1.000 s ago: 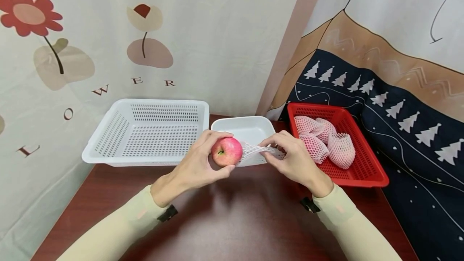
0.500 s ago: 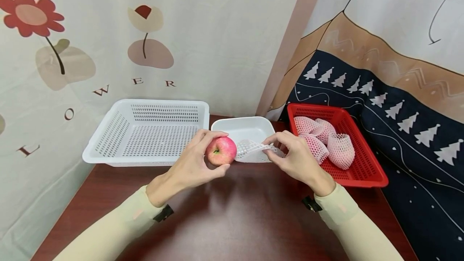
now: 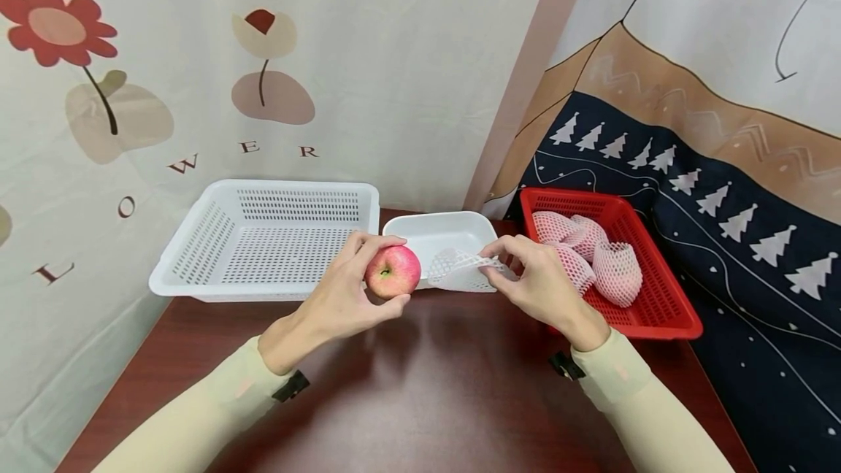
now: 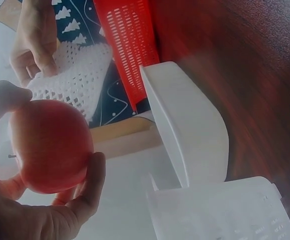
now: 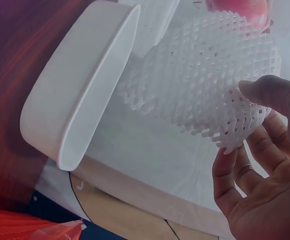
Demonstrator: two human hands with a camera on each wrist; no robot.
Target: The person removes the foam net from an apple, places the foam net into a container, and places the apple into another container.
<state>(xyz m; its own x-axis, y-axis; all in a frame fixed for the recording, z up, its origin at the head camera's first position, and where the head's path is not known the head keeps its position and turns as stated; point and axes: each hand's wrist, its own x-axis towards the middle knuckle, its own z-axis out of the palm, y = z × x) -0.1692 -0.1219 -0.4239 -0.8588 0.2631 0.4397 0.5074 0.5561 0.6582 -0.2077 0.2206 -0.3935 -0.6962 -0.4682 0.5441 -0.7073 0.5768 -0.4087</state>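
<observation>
Both my grips are filled

Read the dial as centred on the apple (image 3: 393,272) in the head view, twelve pointing away from me. The printed cloth (image 3: 407,71) rises behind everything, from ten round to two. Below it lies the bench (image 3: 427,400), its dark red wood spreading toward six between my forearms, which gives me room to draw back.

The white basket (image 3: 263,292) sits at nine to ten, its near corner reaching past the bench's left edge. The red basket (image 3: 657,331) is at three, its near corner at the right edge. The white tray (image 3: 447,225) stands at two, just beside the white basket, with a strip of wood before the red one.

My left hand (image 3: 335,298) spans the apple, fingers curved and parted by its width. My right hand (image 3: 542,290), fingers nearly together, pinches an edge of the foam net (image 3: 460,272) at three; a narrow gap separates net and apple. Four netted fruits (image 3: 617,274) lie in the red basket.
</observation>
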